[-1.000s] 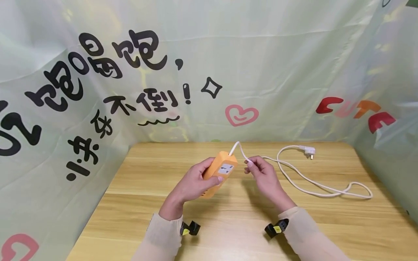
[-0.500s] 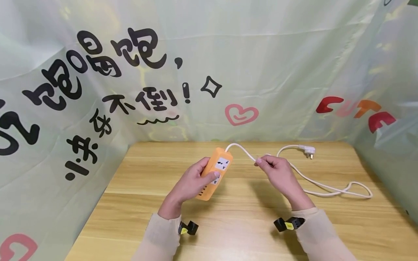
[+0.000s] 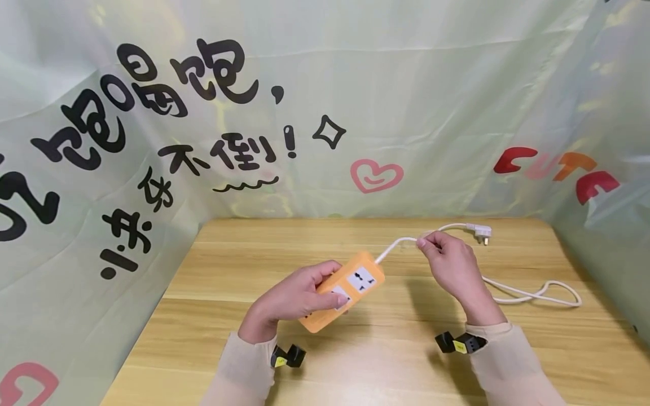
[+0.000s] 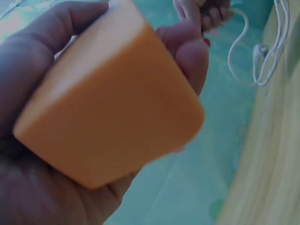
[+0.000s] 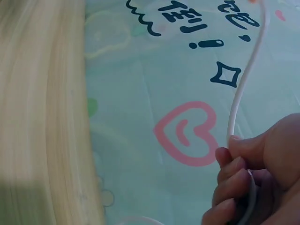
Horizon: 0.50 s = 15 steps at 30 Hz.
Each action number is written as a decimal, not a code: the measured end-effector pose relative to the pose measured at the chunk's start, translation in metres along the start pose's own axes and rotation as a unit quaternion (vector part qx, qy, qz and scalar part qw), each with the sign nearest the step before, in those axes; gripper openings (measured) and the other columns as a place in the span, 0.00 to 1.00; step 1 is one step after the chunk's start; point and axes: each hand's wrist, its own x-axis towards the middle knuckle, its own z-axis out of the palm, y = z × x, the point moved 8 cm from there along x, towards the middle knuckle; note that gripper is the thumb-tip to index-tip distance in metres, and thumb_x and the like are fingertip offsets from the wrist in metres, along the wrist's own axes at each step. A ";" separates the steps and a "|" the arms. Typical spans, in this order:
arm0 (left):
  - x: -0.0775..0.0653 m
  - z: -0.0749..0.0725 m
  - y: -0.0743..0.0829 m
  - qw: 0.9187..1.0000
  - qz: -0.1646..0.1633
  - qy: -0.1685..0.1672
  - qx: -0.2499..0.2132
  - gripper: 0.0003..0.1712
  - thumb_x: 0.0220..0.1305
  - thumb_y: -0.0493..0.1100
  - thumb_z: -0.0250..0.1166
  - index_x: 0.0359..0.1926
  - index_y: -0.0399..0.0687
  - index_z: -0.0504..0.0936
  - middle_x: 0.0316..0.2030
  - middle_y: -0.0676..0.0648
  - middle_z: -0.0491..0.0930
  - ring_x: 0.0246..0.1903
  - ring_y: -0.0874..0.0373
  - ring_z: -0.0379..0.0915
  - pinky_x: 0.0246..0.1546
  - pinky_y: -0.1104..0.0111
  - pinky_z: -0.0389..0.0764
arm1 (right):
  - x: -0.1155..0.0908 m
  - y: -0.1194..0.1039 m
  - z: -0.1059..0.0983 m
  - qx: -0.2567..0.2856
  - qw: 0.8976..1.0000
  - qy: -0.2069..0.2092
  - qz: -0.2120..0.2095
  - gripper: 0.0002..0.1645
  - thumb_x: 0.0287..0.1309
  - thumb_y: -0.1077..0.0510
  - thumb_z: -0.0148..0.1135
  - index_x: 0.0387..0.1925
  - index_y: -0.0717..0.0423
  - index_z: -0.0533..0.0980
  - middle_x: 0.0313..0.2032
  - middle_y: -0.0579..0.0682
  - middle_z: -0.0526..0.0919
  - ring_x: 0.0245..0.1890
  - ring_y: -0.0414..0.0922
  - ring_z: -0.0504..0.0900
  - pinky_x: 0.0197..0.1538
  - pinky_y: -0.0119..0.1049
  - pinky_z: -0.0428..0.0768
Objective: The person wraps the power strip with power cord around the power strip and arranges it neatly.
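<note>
My left hand grips an orange power strip above the table, thumb across its socket face. White socket panels show on that face in the head view. The strip's plain orange end fills much of the left wrist view, with fingers wrapped around both sides. From the strip's far end a white cord runs to my right hand, which pinches it between thumb and forefinger. In the right wrist view the cord stretches upward from the pinch, and a part of it also passes through the curled fingers.
Beyond the right hand the cord lies in a loop on the wooden table. Its white plug rests near the table's back right. Printed fabric hangs behind the table and along both sides.
The right hand has moved right along with its pinch on the cord, drawing the cord section straighter. The power strip has turned, its far end swinging right and down in the left hand.
</note>
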 end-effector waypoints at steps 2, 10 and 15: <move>-0.002 0.007 0.004 0.999 0.009 -0.032 0.022 0.17 0.72 0.47 0.68 0.59 0.56 0.80 0.42 0.49 0.85 0.34 0.58 0.83 0.35 0.65 0.85 | 0.001 0.000 0.001 -0.001 1.000 -0.011 0.003 0.21 0.80 0.44 0.54 0.43 0.57 0.82 0.28 0.51 0.77 0.26 0.48 0.70 0.33 0.42 0.68; -0.004 0.017 -0.001 0.991 0.000 -0.087 0.099 0.16 0.71 0.53 0.69 0.57 0.65 0.81 0.39 0.59 0.85 0.32 0.66 0.78 0.35 0.73 0.80 | 0.003 0.001 0.003 -0.015 0.999 -0.043 0.000 0.20 0.80 0.45 0.55 0.41 0.57 0.80 0.31 0.52 0.78 0.28 0.48 0.71 0.33 0.41 0.69; -0.014 -0.009 0.002 0.995 0.002 -0.021 0.094 0.17 0.73 0.53 0.67 0.60 0.66 0.81 0.41 0.54 0.85 0.32 0.60 0.81 0.34 0.66 0.84 | 0.002 0.001 -0.003 -0.084 0.996 -0.031 -0.029 0.30 0.79 0.36 0.51 0.28 0.53 0.74 0.21 0.48 0.67 0.22 0.46 0.63 0.30 0.40 0.63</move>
